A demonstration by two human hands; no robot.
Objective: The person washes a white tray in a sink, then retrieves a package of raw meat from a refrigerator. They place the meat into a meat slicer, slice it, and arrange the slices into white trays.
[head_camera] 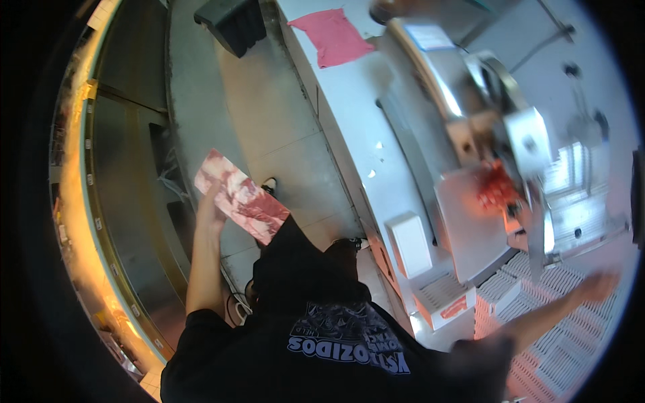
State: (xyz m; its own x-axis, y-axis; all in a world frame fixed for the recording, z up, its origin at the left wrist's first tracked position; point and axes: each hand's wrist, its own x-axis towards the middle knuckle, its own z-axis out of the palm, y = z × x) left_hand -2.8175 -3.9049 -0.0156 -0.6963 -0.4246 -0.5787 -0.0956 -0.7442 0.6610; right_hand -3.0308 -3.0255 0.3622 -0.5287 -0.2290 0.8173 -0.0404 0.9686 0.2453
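My left hand [215, 201] grips one long side of a rectangular slab of marbled red and white meat [247, 199]. The slab is held above the floor, tilted, with its lower end by my black clothing. On the far right, my right hand [599, 286] is stretched out over rows of white ribbed plastic trays [559, 322]. Blur hides its fingers, and I cannot tell whether it touches a tray. Beyond it stands a metal slicing machine [478, 111], also blurred, with red meat [496, 186] at its cutting area.
On the counter [347, 116] lie a pink cloth [332, 38] and a white plastic box [409, 244]. A ribbed tray [443, 297] sits near the counter's front edge. A dark bin [234, 25] stands on the floor ahead. Metal cabinet doors [131, 161] line the left side.
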